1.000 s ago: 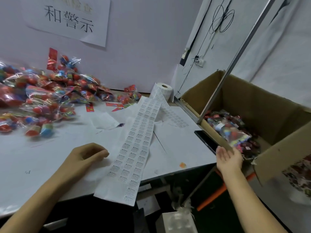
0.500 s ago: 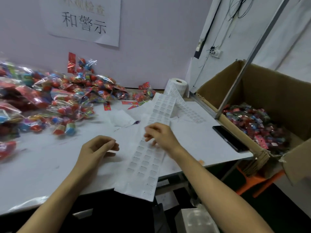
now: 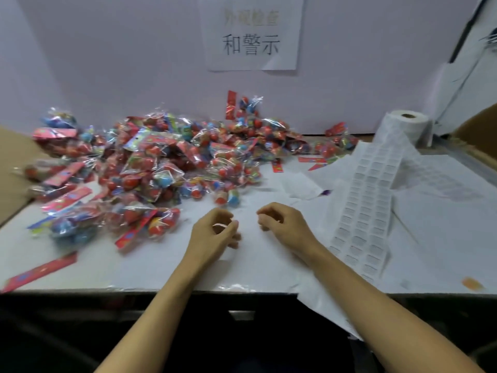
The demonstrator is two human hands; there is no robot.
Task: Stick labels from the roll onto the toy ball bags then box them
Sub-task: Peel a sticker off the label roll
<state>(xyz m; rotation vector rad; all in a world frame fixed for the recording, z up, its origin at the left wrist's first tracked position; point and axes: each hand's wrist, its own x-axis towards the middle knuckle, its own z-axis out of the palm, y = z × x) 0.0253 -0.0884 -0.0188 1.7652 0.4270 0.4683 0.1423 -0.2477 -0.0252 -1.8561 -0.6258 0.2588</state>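
A big heap of clear toy ball bags [image 3: 150,168] with red header cards covers the left and back of the white table [image 3: 161,265]. The label roll [image 3: 407,125] stands at the back right, and its label strip [image 3: 368,200] runs down toward the front edge. My left hand [image 3: 215,232] and my right hand [image 3: 282,227] hover close together at mid-table, fingers curled, right of the nearest bag [image 3: 158,224]. A pale sliver shows between my left thumb and forefinger, too blurred to identify. Only a corner of the cardboard box [image 3: 478,122] shows at far right.
A paper sign [image 3: 251,36] hangs on the wall behind. Brown cardboard [image 3: 13,170] sits at the left edge. A loose red header card [image 3: 40,270] lies at the front left. Peeled backing paper [image 3: 322,300] hangs over the front edge.
My view swung left, away from the box. My right hand went from the box to the label strip, then came left beside my left hand at mid-table.
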